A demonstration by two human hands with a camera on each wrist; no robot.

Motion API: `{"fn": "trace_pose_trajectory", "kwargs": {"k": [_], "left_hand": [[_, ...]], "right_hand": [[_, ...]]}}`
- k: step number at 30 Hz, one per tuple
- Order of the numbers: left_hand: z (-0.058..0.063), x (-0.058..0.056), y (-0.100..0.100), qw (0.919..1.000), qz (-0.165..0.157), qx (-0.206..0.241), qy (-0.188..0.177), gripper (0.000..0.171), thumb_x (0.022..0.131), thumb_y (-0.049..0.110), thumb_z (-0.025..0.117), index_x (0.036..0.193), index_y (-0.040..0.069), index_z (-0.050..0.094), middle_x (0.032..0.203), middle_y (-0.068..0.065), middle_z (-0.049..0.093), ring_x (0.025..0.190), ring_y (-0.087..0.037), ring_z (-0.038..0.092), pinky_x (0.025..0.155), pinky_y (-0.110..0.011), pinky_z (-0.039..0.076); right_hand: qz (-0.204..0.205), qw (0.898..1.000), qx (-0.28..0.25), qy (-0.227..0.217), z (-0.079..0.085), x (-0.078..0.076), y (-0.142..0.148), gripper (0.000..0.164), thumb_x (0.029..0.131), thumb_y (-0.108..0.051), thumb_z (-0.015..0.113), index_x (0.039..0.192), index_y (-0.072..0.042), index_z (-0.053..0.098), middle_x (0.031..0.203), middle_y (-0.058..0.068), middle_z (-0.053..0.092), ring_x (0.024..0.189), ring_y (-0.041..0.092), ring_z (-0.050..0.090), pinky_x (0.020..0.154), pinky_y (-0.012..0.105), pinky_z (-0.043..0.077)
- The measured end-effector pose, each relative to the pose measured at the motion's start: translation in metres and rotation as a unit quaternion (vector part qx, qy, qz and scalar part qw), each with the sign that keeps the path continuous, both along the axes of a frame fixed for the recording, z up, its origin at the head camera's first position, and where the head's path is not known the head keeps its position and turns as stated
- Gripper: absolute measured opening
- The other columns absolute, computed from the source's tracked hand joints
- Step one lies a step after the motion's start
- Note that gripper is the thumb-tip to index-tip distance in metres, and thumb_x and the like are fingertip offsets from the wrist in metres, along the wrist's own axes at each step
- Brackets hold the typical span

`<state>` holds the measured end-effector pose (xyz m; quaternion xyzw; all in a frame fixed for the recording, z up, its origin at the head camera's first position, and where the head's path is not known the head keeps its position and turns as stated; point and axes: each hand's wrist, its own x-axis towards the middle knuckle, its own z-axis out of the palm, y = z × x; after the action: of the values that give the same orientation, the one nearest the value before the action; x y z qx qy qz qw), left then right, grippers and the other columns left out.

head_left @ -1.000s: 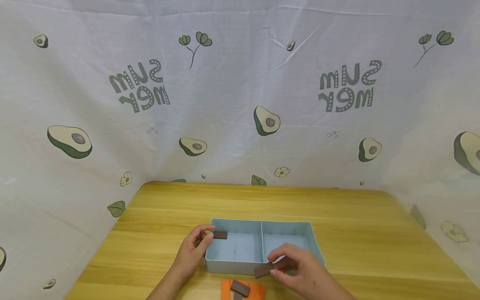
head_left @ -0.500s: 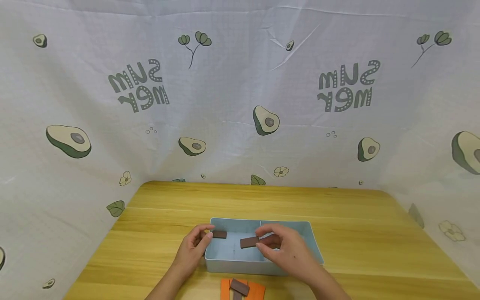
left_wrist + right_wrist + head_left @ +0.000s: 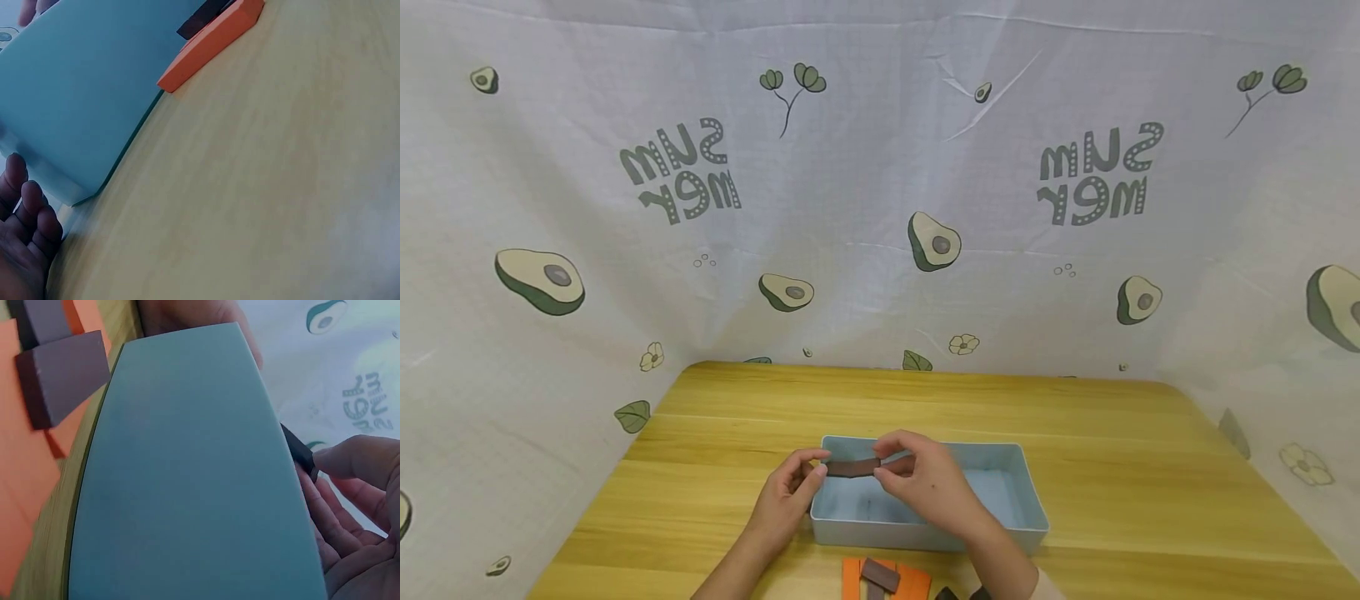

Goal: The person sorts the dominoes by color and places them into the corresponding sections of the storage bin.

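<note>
Past the left rim of a pale blue two-compartment box (image 3: 880, 533), my left hand (image 3: 784, 496) pinches a flat brown block (image 3: 841, 469) between thumb and forefinger. Its other fingers curl beside the box end in the left wrist view. Above the divider, my right hand (image 3: 934, 483) pinches a second brown block (image 3: 867, 468). The two blocks look end to end over the left compartment; whether they touch cannot be told. From the right wrist, the box wall (image 3: 181, 469) fills the middle, and a dark block (image 3: 299, 450) shows at my right fingertips.
Just in front of the box lie flat orange blocks (image 3: 850, 579) with a brown block (image 3: 881, 575) across them. All stand on a wood-grain table (image 3: 737, 417). A white printed cloth (image 3: 865, 167) hangs behind and along the sides.
My right hand has carried its brown block from in front of the box, up over the rim and left, to the other brown block. My left hand has stayed put.
</note>
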<state>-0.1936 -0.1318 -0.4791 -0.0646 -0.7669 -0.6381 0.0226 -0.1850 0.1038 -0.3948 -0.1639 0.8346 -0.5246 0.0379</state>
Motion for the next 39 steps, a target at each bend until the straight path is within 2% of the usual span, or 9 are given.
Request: {"fn": "trace_pose_trajectory", "kwargs": {"k": [7,14,20,23,29,34,36,39], "left_hand": [[0.001,0.000,0.000,1.0000,-0.004,0.001,-0.008,0.022,0.102,0.026,0.064,0.122,0.019,0.068,0.087,-0.002,0.055,0.071,-0.010,0.051,0.065,-0.022,0.044],[-0.001,-0.001,0.001,1.0000,-0.002,-0.003,-0.004,0.021,0.102,0.026,0.064,0.122,0.020,0.068,0.087,-0.001,0.056,0.071,-0.009,0.051,0.066,-0.022,0.044],[-0.002,-0.001,0.001,1.0000,0.001,-0.003,0.002,0.021,0.101,0.024,0.064,0.121,0.018,0.068,0.086,0.000,0.055,0.070,-0.008,0.051,0.066,-0.022,0.043],[-0.002,-0.001,0.001,1.0000,0.002,-0.003,0.000,0.021,0.102,0.025,0.064,0.122,0.018,0.068,0.086,0.000,0.055,0.071,-0.009,0.050,0.066,-0.022,0.043],[-0.001,-0.002,0.001,1.0000,0.001,0.001,-0.004,0.021,0.102,0.024,0.063,0.122,0.019,0.068,0.086,0.000,0.055,0.072,-0.009,0.051,0.067,-0.022,0.044],[-0.001,-0.001,0.000,0.9999,-0.004,0.001,-0.009,0.021,0.102,0.025,0.063,0.122,0.020,0.068,0.088,-0.001,0.056,0.073,-0.010,0.052,0.068,-0.022,0.045],[0.000,-0.001,0.000,0.9999,-0.005,-0.001,-0.009,0.021,0.102,0.026,0.063,0.122,0.020,0.068,0.088,-0.001,0.055,0.073,-0.010,0.052,0.068,-0.022,0.045],[-0.001,-0.001,0.000,0.9999,-0.004,-0.004,-0.008,0.021,0.102,0.026,0.063,0.122,0.020,0.068,0.088,-0.001,0.055,0.072,-0.010,0.051,0.067,-0.023,0.044]], "right_hand": [[0.009,1.000,0.014,0.009,-0.009,-0.010,-0.018,0.026,0.092,-0.010,0.075,0.117,-0.009,0.069,0.116,0.012,0.069,0.095,0.024,0.074,0.073,0.032,0.061],[0.012,0.995,0.092,0.034,-0.021,-0.018,-0.033,0.023,0.089,-0.005,0.076,0.111,-0.007,0.070,0.104,0.008,0.071,0.086,0.021,0.072,0.073,0.032,0.060],[-0.006,0.986,0.166,0.033,-0.026,-0.019,-0.042,0.024,0.087,-0.005,0.078,0.110,-0.010,0.072,0.099,0.006,0.074,0.089,0.024,0.070,0.069,0.038,0.057],[-0.012,0.983,0.182,0.029,-0.027,-0.020,-0.043,0.025,0.087,-0.006,0.078,0.111,-0.011,0.072,0.102,0.008,0.074,0.091,0.027,0.070,0.069,0.040,0.057],[0.002,0.985,0.175,0.013,-0.025,-0.020,-0.042,0.029,0.088,-0.005,0.076,0.116,-0.010,0.070,0.110,0.012,0.073,0.099,0.033,0.070,0.074,0.047,0.057],[0.032,0.988,0.150,0.002,-0.025,-0.019,-0.040,0.034,0.091,-0.004,0.071,0.125,-0.011,0.066,0.121,0.014,0.072,0.114,0.038,0.067,0.085,0.054,0.056],[0.041,0.989,0.139,0.002,-0.025,-0.019,-0.039,0.036,0.092,-0.003,0.069,0.127,-0.011,0.064,0.125,0.015,0.071,0.116,0.038,0.066,0.082,0.051,0.056],[0.047,0.991,0.129,-0.002,-0.026,-0.020,-0.038,0.037,0.094,-0.002,0.066,0.129,-0.011,0.062,0.127,0.016,0.069,0.107,0.037,0.068,0.074,0.045,0.053]]}}
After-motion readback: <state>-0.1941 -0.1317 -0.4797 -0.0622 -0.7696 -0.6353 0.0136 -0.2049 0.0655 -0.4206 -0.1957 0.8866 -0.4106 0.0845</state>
